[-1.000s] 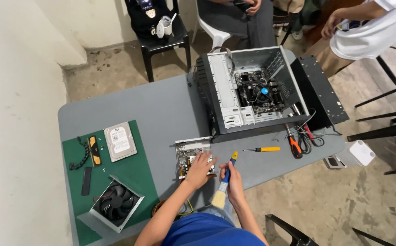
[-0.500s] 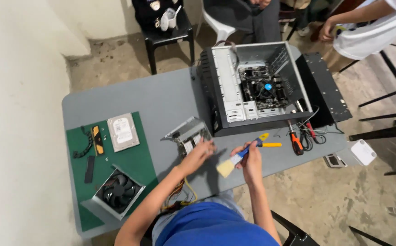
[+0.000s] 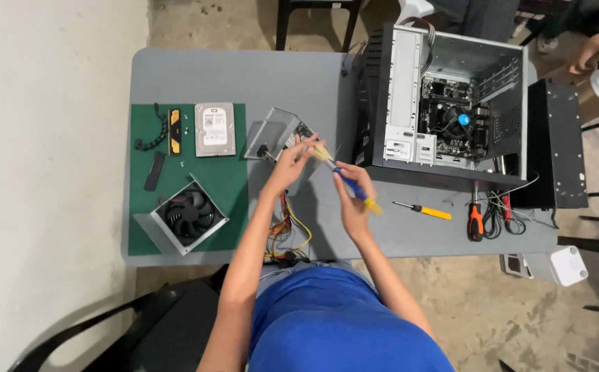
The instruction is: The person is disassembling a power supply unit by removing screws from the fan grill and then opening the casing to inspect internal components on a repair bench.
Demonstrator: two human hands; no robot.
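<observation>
Brushing down a pulled power supply over the grey table (image 3: 244, 79).

The right hand (image 3: 352, 200) is wrapped around a blue-handled brush with a yellow end (image 3: 350, 186), bristles angled up-left at the silver metal power supply box (image 3: 279, 136). The left hand (image 3: 290, 164) clasps that box at its lower right corner, tipping it off the table, just beside the bristles. Its yellow, red and black wire bundle (image 3: 287, 231) hangs toward the person's lap. The open black and silver computer case (image 3: 444, 110) sits just to the right.
</observation>
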